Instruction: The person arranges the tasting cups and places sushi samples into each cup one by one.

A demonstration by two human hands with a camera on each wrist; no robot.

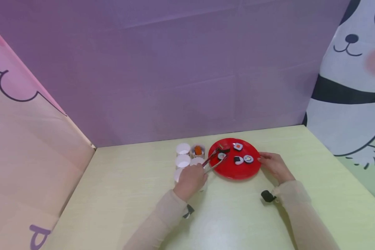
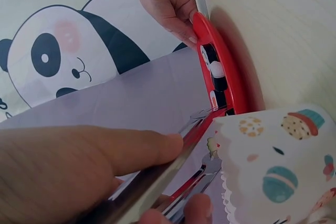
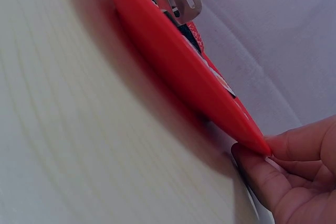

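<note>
My left hand (image 1: pixel 192 178) grips metal tongs (image 2: pixel 173 179), whose tips reach over the left part of a red plate (image 1: pixel 234 173). A toy sushi roll (image 1: pixel 221 156) and a dark piece (image 1: pixel 225 151) lie at the tips; I cannot tell whether the tongs pinch either one. Further right on the plate are an orange-centred sushi piece (image 1: pixel 238 146), a rice ball (image 1: pixel 239 160) with a black patch and another round roll (image 1: pixel 248 159). My right hand (image 1: pixel 276 168) pinches the plate's right rim between thumb and fingers, as the right wrist view also shows.
White paper cups (image 1: pixel 183 148) stand in two columns left of the plate, partly hidden by my left hand. One holds an orange piece (image 1: pixel 198 150). A cup with printed pastries (image 2: pixel 278 161) is close beside the tongs. A purple backdrop (image 1: pixel 190 86) rises behind the table.
</note>
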